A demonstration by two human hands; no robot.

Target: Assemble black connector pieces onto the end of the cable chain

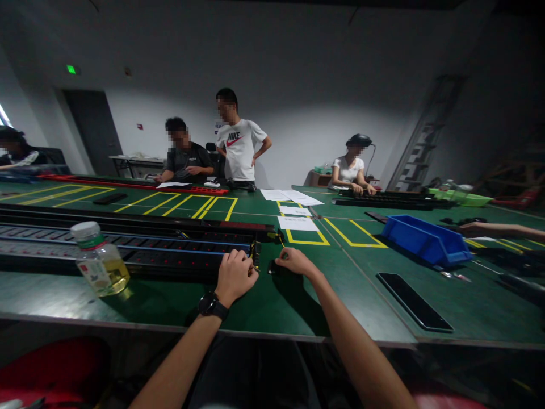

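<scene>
Green work table (272, 307) marked with yellow tape outlines.
Lying on it: long black socket strips (128, 244), a clear plastic bottle of yellow liquid (100, 258), a blue plastic bin (426, 240), white paper sheets (297, 222) and a flat black phone (414, 301).

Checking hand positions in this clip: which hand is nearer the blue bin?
Right. The right hand lies left of the blue bin across bare mat; the left hand is farther left, by the long black strip.

Bare forearms, black wristwatch (212, 305)

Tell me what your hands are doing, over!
Left hand closed at power strip end. Right hand fingers on small black part. Bottle left, apart.
</scene>
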